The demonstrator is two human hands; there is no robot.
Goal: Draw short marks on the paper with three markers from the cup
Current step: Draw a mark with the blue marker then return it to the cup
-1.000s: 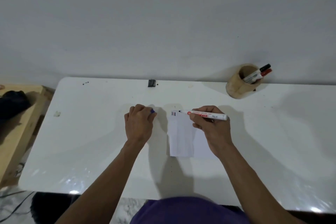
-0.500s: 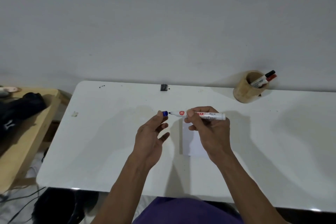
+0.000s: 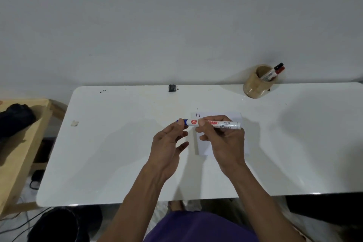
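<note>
My right hand [image 3: 222, 139] grips a white marker [image 3: 225, 124] held level above the white paper [image 3: 204, 147] on the table. My left hand [image 3: 169, 143] pinches the blue cap [image 3: 182, 121], which sits on the marker's left end. Short dark marks [image 3: 197, 115] show at the paper's far left corner. A wooden cup [image 3: 255, 86] stands at the back right, tilted against the wall, with a black-capped marker [image 3: 278, 66] and a red-capped marker [image 3: 280, 69] sticking out.
The white table [image 3: 117, 153] runs against a grey wall. A small black object [image 3: 172, 88] sits at its back edge and a scrap [image 3: 74, 123] lies at the left. A wooden bench [image 3: 23, 143] with a dark bundle [image 3: 13, 120] stands to the left.
The marker tip left the paper and lifted. My left hand rose from the table with the blue cap and pushed it onto the marker's tip.
</note>
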